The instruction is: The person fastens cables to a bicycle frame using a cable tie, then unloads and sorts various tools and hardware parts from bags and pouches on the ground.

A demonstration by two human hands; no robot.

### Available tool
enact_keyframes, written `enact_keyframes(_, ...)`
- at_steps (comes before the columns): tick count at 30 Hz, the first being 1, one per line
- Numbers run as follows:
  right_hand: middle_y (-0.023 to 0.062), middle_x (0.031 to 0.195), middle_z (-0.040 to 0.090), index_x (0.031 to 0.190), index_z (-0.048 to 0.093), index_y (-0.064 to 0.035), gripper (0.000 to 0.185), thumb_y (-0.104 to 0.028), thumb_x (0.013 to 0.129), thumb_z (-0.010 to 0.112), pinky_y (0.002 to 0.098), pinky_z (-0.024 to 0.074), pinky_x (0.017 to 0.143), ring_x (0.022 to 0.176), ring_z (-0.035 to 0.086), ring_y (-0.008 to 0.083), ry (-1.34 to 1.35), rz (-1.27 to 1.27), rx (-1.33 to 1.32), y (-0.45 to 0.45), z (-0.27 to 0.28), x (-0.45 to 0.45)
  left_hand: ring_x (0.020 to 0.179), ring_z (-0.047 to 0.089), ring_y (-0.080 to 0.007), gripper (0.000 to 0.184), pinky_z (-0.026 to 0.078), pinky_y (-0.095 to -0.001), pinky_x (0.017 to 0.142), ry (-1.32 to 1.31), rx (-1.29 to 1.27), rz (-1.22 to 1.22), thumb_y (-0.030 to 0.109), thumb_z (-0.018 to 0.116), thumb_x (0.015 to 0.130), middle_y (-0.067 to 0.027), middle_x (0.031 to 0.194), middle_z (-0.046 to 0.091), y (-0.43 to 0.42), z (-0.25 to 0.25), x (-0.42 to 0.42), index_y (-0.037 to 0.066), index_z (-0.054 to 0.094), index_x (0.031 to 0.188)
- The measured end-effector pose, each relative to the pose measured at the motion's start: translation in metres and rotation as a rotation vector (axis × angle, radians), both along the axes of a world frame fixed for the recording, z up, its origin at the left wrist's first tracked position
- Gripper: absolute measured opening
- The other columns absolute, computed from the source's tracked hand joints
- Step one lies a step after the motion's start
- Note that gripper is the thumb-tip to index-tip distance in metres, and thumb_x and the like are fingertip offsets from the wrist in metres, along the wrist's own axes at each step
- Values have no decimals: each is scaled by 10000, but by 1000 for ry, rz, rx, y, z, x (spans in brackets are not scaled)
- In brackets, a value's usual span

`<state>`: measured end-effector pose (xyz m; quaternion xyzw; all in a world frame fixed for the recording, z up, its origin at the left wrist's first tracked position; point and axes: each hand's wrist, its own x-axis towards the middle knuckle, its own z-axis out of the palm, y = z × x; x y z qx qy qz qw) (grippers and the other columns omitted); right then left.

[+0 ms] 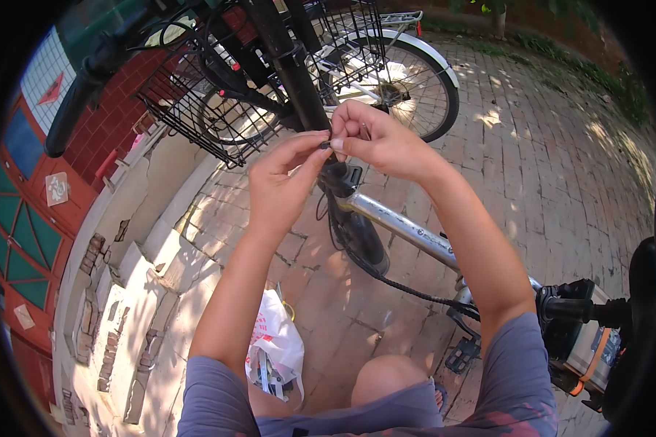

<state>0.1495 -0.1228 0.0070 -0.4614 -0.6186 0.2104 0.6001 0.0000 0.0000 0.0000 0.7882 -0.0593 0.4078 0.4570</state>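
Note:
My left hand [283,175] and my right hand [383,142] meet in front of the black upright tube [299,76] of a bicycle. Between the thumb and fingertips of each hand is a small dark piece [325,146], too small to name. A thin, light-coloured sliver shows by the curled fingers of my right hand; I cannot tell what it is. Just below the hands, the silver frame tube [397,220] slopes down to the right. Black cables [375,273] hang beside it, and a wire basket [197,120] lies beyond the upright tube.
A white bicycle's wheel [444,109] stands behind on the brick paving [539,175]. Broken steps [135,306] run along the left, by a red and green door [25,233]. Near my knees sits a white plastic bag [280,331] with tools in it. A pedal [461,355] sticks out at lower right.

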Motion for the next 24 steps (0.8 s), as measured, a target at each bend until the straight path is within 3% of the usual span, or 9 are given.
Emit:
enact_keyframes(5,-11,777,552,943,485,-54,116,-89,903,588,230,407,662,734,515,63,55,90,36,-3,5,-1,928,632,-147,164,532,-250,816,-44,99,15,-22,652,851,-74,1078,583,2,7,1,-32,669,1014)
enact_keyframes(14,-4,775,620,920,526,-49,102,-75,890,619,216,415,656,700,540,64,24,62,-32,-3,5,5,916,635,-143,171,532,-250,809,45,113,38,-9,628,875,-73,1043,577,-2,8,-2,-37,664,1041)
enact_keyframes(17,19,778,657,910,549,-37,93,-75,888,630,219,442,693,728,588,72,95,57,-31,-8,6,2,922,640,-141,186,530,-249,809,30,24,-49,3,606,895,-79,1050,588,-10,10,-3,-47,653,1068)
enact_keyframes(24,48,825,685,942,573,-9,108,-62,880,643,232,479,767,812,634,85,64,57,-23,-5,8,2,858,662,-139,122,531,-247,792,89,-220,0,22,589,914,-97,931,673,-17,16,-9,-53,634,999)
